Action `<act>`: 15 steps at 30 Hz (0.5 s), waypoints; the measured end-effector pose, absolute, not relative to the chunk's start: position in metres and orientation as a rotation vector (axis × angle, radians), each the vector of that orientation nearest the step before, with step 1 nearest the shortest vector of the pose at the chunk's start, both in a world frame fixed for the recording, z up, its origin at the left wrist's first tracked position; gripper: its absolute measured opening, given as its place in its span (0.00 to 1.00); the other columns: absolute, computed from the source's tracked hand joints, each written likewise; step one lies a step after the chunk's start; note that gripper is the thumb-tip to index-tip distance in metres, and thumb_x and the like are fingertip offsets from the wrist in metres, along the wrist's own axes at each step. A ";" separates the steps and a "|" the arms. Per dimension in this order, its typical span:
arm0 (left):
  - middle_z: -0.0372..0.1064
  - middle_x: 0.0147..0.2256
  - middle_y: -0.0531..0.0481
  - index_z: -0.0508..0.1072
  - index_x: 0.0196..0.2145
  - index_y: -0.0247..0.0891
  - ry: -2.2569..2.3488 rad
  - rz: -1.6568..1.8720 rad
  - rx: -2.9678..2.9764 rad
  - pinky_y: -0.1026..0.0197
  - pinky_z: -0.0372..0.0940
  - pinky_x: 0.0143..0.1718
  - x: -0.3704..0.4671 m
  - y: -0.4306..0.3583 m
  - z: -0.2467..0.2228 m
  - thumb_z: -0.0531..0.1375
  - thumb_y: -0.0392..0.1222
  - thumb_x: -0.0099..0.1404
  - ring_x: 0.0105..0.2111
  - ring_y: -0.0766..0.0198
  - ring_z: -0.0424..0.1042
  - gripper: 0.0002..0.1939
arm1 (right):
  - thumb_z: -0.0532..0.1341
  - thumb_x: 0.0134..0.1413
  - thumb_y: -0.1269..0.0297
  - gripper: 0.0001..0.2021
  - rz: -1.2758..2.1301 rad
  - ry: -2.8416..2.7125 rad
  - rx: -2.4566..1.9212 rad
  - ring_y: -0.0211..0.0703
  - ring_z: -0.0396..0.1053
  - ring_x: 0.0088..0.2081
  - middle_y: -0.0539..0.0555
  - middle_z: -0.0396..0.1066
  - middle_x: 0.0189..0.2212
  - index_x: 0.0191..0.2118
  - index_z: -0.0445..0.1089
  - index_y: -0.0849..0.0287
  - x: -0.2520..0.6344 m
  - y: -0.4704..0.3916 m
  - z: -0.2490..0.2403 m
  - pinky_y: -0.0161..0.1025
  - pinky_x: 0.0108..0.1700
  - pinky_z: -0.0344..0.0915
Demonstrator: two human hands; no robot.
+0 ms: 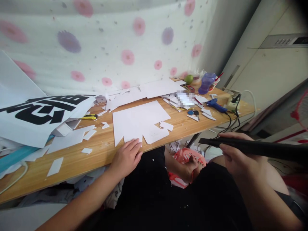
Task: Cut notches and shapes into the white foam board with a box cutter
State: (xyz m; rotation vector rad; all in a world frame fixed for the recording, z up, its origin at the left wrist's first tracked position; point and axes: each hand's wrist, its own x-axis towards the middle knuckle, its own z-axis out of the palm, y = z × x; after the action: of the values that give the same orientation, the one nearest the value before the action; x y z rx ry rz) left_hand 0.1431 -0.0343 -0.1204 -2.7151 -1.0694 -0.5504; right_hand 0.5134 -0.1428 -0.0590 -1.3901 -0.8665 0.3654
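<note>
The notched white sheet [137, 120] lies flat on the worktop [101, 150], by its near edge; its long axis runs left to right, roughly along the worktop, with the cut notches facing the person. The left hand [127, 155] rests palm down on the sheet's near edge, fingers extended and close together, the thumb slightly apart. To the right of the sheet, off the worktop, the right hand [240, 152] grips a long black bar [255, 147] between thumb and fingers. The bar's long axis lies almost level across the view, its narrow tip pointing left, towards the sheet's side. Behind the sheet is a long white board piece [158, 89], lying nearly parallel to it. To the sheet's left are a yellow cutter [89, 117], loose white scraps [55, 166] and a large sheet with black characters [48, 110]; to its right, a blue glue gun [216, 105] trails a cable.
</note>
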 end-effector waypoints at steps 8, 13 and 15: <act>0.73 0.60 0.38 0.73 0.60 0.37 -1.055 -0.534 -2.743 0.37 0.73 0.60 0.146 -0.040 -0.122 0.65 0.42 0.74 0.61 0.46 0.73 0.19 | 0.75 0.44 0.65 0.11 0.413 -0.924 -1.396 0.45 0.73 0.29 0.52 0.78 0.31 0.38 0.82 0.51 0.500 -0.155 -0.059 0.40 0.29 0.69; 0.71 0.61 0.38 0.74 0.56 0.35 -1.043 -0.396 -2.763 0.39 0.73 0.60 0.152 -0.039 -0.111 0.68 0.42 0.71 0.62 0.45 0.72 0.19 | 0.76 0.49 0.60 0.15 0.614 -1.008 -1.370 0.40 0.66 0.22 0.52 0.77 0.29 0.43 0.82 0.54 0.490 -0.146 -0.057 0.38 0.22 0.64; 0.70 0.62 0.37 0.75 0.55 0.34 -1.020 -0.323 -2.772 0.39 0.72 0.61 0.158 -0.037 -0.105 0.70 0.44 0.70 0.63 0.44 0.71 0.20 | 0.77 0.47 0.60 0.15 0.662 -1.040 -1.338 0.41 0.69 0.24 0.52 0.78 0.31 0.43 0.82 0.53 0.487 -0.137 -0.054 0.38 0.24 0.68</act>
State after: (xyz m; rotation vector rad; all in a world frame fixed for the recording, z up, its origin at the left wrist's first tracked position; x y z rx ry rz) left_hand 0.1576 -0.0368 -0.1051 -2.7725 -1.0204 -0.3232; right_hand 0.4874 -0.1370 -0.0538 -1.3382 -1.0400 0.6622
